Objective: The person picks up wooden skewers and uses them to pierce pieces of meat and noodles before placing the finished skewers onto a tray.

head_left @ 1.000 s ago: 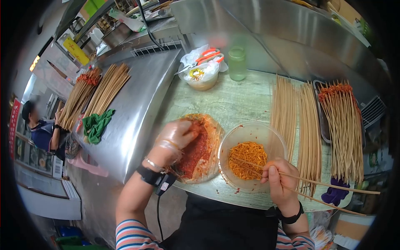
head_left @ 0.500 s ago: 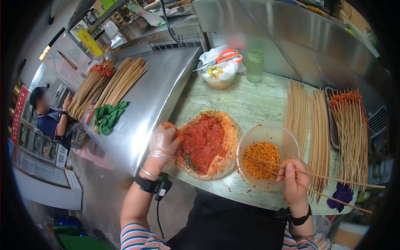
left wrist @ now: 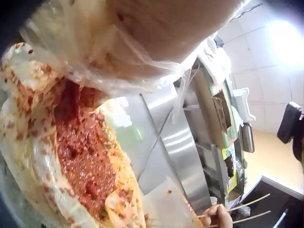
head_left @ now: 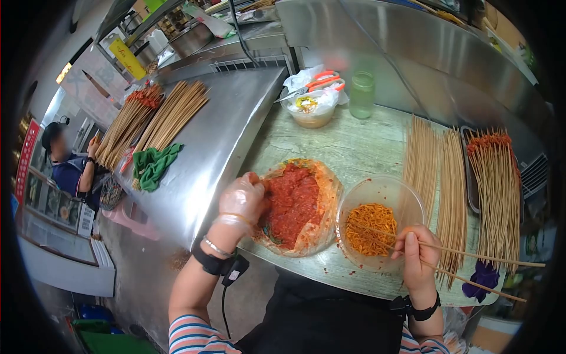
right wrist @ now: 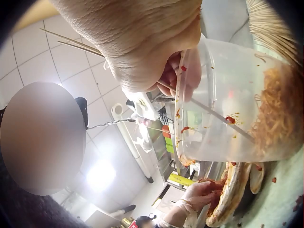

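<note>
In the head view my left hand (head_left: 240, 202), in a clear plastic glove, is at the left edge of an open plastic bag (head_left: 323, 230). The bag is full of wet red minced food (head_left: 292, 200). Its fingers curl inward, their tips smeared red; cannot tell whether they grip food or bag. My bare right hand (head_left: 417, 255) pinches a pair of long chopsticks (head_left: 480, 255) at the near right rim of a clear plastic tub (head_left: 413, 194). In the right wrist view, the sticks slant down into orange shredded food (right wrist: 280, 111) at the tub's bottom.
Bare skewers (head_left: 449, 206) lie in rows right of the tub, then loaded skewers (head_left: 492, 194) on a tray. Behind stand a bowl (head_left: 312, 118) with orange-handled scissors (head_left: 321, 82) and a green jar (head_left: 361, 97). More skewers and a green cloth (head_left: 154, 166) lie on the steel counter; another person (head_left: 71, 162) is beyond.
My left hand went from over the red food to the bag's left edge, then came slightly back right. The right hand keeps its hold on the chopsticks. The head view shifted.
</note>
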`<state>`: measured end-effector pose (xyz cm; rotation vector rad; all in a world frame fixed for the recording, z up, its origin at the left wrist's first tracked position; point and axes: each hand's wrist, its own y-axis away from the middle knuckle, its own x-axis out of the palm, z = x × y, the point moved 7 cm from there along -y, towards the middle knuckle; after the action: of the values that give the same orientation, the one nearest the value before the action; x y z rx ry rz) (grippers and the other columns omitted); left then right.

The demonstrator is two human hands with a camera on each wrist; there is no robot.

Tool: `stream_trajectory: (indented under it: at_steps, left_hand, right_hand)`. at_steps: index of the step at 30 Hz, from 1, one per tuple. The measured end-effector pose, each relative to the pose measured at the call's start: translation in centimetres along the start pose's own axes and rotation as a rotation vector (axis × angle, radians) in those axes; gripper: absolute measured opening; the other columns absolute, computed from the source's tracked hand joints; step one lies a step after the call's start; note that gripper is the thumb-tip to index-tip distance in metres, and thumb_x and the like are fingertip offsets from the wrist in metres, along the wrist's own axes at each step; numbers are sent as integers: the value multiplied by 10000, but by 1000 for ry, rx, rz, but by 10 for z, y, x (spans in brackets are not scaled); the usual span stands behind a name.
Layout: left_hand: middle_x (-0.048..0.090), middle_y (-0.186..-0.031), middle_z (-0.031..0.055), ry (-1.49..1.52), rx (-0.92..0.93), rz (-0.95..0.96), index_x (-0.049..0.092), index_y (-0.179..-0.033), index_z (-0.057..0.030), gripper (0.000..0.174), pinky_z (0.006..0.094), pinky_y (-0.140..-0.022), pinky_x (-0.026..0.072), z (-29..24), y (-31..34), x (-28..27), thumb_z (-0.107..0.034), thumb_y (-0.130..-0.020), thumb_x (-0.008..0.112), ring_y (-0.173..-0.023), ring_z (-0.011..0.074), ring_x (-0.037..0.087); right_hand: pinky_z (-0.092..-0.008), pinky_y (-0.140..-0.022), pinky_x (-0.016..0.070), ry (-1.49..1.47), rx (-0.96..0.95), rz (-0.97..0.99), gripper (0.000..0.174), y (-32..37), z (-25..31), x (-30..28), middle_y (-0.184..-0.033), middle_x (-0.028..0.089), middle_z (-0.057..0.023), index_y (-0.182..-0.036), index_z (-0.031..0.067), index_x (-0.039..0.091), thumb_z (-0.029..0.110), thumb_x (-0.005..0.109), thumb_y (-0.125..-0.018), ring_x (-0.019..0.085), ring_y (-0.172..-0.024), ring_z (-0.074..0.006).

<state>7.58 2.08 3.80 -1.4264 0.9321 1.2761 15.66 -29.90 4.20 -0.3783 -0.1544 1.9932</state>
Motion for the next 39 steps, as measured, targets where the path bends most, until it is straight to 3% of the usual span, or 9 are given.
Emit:
stream_trajectory:
  at_steps: [7, 10, 11, 14, 21, 24, 30, 35, 39]
  left_hand:
    - [633, -881, 111, 228, -98, 39, 601, -818, -20, 114, 346, -678, 521, 13, 0, 10, -63, -719, 639, -737, 278, 630]
    - [626, -829, 75, 1294, -397, 3, 568, -847, 8, 98, 295, -662, 531, 22, 14, 29, 23, -764, 617, -739, 182, 634]
    - [601, -851, 56, 1394, -352, -13, 541, -904, 17, 142, 269, -675, 541, 19, 16, 30, 89, -785, 569, -784, 137, 618]
    - [619, -917, 136, 1691, -368, -55, 507, -934, -11, 191, 316, -691, 559, 0, 23, 25, 61, -783, 601, -810, 227, 650]
    - [615, -918, 139, 1767, -247, -247, 491, -993, 13, 193, 308, -690, 559, -18, 29, 27, -70, -849, 590, -814, 217, 646]
    - [618, -893, 127, 1529, -267, -278, 502, -1030, 22, 220, 305, -670, 561, -11, 30, 32, -112, -872, 576, -779, 205, 645]
    - [641, -808, 123, 1896, -515, -162, 575, -1010, 43, 179, 324, -616, 563, -22, 35, 41, -97, -907, 533, -674, 200, 646]
    - [625, -992, 54, 1589, -276, -222, 607, -1042, 45, 196, 205, -771, 452, -25, 36, 44, -58, -879, 569, -883, 92, 553]
    - [623, -1070, 97, 1292, -188, -312, 632, -1039, 40, 212, 259, -824, 450, -29, 35, 27, -24, -845, 573, -946, 168, 578]
  right_hand:
    - [-222, -491, 412, -6, 1, 11, 186, 0, 2, 0, -654, 514, -54, -819, -4, 541, 113, 454, -934, 518, -519, -104]
    - [-223, -493, 413, -15, 1, 7, 186, -1, 3, 0, -651, 515, -52, -817, -5, 542, 112, 456, -933, 518, -520, -104]
    - [-223, -494, 414, -19, 2, 6, 187, 0, 2, 0, -649, 515, -51, -814, -5, 542, 112, 456, -933, 518, -520, -104]
    - [-223, -497, 418, -17, 1, 7, 193, 0, 1, 0, -645, 518, -48, -808, -8, 543, 111, 456, -933, 519, -521, -103]
    - [-225, -503, 422, -28, 44, 15, 211, 0, 0, 0, -653, 534, -47, -805, -11, 548, 128, 460, -937, 528, -531, -104]
    - [-228, -506, 424, -23, 36, 34, 218, -1, 4, 1, -652, 529, -50, -807, -16, 548, 134, 460, -938, 526, -535, -102]
    - [-213, -518, 445, -222, 178, -58, 242, 0, 9, -20, -666, 533, -46, -840, -9, 559, 185, 466, -952, 530, -549, -100]
    - [-210, -525, 443, -225, 208, -74, 309, -10, 19, -48, -671, 550, -46, -885, -24, 569, 226, 413, -976, 549, -551, -100]
    - [-209, -531, 449, -166, 260, -3, 304, -17, 19, -54, -711, 562, -43, -932, -33, 583, 223, 424, -973, 549, -561, -84]
